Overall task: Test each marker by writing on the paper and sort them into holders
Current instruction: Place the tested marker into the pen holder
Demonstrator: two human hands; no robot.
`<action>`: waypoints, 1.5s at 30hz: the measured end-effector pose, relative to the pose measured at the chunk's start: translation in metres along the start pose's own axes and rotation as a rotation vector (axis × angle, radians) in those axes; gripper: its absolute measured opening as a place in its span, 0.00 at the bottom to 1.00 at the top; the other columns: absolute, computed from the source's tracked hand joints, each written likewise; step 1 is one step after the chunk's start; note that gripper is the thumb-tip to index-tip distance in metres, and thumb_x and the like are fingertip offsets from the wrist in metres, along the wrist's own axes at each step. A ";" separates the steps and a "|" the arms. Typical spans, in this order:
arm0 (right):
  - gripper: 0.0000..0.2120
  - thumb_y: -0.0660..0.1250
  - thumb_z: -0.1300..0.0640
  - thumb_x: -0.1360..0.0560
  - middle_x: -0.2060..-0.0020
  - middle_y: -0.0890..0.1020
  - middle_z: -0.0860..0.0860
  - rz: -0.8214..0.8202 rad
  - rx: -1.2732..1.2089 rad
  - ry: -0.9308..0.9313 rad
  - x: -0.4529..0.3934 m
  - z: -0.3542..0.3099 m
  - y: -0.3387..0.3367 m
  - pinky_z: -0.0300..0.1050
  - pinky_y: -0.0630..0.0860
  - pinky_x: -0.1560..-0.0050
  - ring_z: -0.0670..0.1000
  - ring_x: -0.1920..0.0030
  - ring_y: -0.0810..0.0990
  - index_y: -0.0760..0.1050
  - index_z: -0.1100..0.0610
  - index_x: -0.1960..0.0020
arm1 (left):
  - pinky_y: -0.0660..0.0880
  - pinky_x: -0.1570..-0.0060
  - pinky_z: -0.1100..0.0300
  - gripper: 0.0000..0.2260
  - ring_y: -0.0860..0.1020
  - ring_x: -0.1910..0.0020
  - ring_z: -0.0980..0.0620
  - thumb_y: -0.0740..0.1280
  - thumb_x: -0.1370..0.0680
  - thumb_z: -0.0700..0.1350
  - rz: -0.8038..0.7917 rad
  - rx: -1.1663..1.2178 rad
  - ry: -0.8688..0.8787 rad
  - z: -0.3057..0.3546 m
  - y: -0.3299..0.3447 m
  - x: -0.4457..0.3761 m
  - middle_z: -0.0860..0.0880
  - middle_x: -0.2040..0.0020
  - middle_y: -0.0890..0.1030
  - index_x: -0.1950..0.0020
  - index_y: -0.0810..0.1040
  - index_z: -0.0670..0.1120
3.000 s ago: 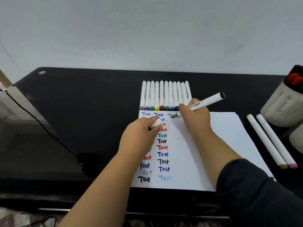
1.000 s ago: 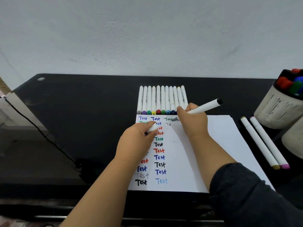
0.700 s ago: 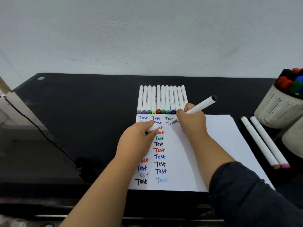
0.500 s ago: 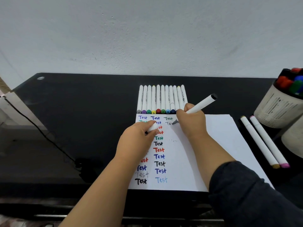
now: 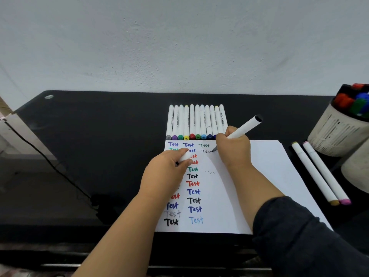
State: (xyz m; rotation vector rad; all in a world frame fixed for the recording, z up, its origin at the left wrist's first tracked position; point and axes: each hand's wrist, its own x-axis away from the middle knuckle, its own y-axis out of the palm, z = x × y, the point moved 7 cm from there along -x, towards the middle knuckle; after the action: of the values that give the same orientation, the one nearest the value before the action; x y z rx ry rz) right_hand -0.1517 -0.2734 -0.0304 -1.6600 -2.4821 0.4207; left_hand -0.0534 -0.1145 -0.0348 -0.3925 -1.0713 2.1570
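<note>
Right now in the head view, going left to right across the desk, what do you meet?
Black cable → left hand holding a cap → right hand writing with a marker → two loose markers → holder of markers.

Bench [image 5: 103, 136]: left half bare black surface, open for passage up to the wall [image 5: 179, 47]. Far centre blocked by row of markers [image 5: 196, 121] lying side by side, touching the paper's [image 5: 265, 162] far edge. Both hands [image 5: 165, 172] [image 5: 233, 150] occupy the paper's upper left; its right half is unobstructed. Right side crowded: two loose markers [image 5: 319, 172] just beside the paper, then holder [image 5: 337, 134] and a second holder [image 5: 357, 170] at frame edge. Cable [image 5: 50, 164] runs off the bench's left.
</note>
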 end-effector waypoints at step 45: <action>0.19 0.66 0.63 0.25 0.76 0.71 0.50 -0.233 -0.397 0.074 0.065 -0.030 -0.023 0.33 0.63 0.77 0.45 0.75 0.66 0.62 0.55 0.70 | 0.66 0.63 0.71 0.12 0.75 0.55 0.66 0.70 0.26 0.50 -0.125 0.431 -0.004 0.011 -0.005 0.036 0.66 0.57 0.77 0.48 0.76 0.66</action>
State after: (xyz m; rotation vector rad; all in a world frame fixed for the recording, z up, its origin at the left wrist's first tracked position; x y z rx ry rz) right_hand -0.1893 -0.2172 0.0015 -1.4374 -2.7894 -0.1688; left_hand -0.0830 -0.0938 -0.0228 -0.1170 -0.5886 2.1990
